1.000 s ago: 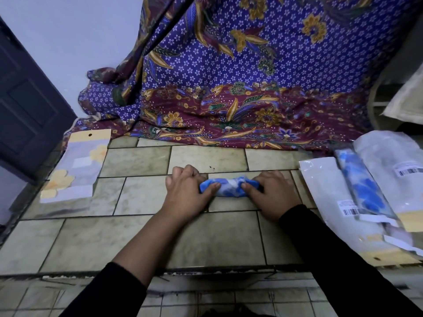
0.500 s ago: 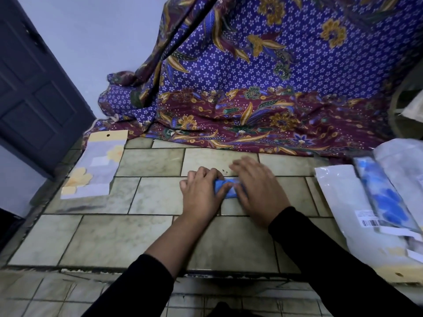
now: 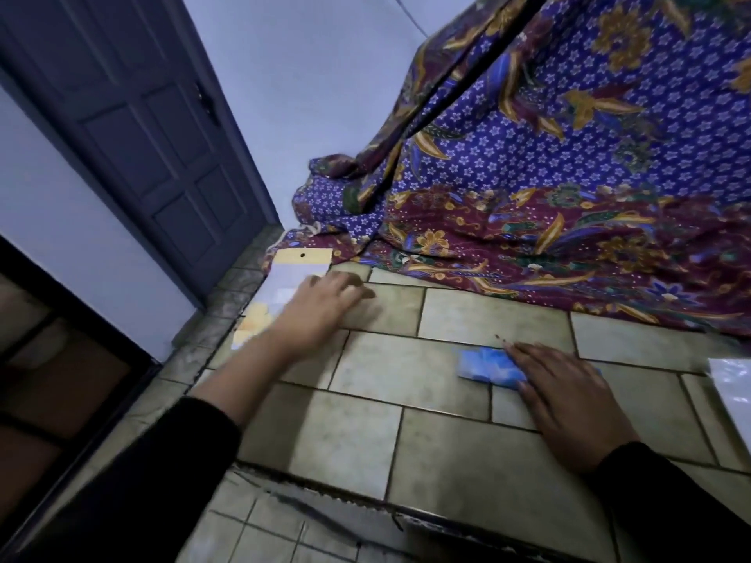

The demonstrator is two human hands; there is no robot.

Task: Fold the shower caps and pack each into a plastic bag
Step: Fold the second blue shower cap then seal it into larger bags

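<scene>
A folded blue-and-white shower cap (image 3: 483,365) lies on the tiled ledge (image 3: 406,379), right of centre. My right hand (image 3: 569,400) rests flat on its right end and presses it down. My left hand (image 3: 321,310) is stretched out to the far left with fingers spread, holding nothing. It hovers over a flat plastic bag (image 3: 290,278) with a yellow header card that lies at the ledge's left end. The bag's lower part is hidden by the hand and wrist.
A purple and maroon batik cloth (image 3: 569,176) hangs along the back of the ledge. A corner of another plastic bag (image 3: 731,384) shows at the right edge. A dark door (image 3: 142,136) stands to the left. The ledge's front edge drops to a tiled floor (image 3: 284,534).
My left hand has let go of the shower cap and moved left over the plastic bag. My right hand stays on the cap. The view has swung to the left.
</scene>
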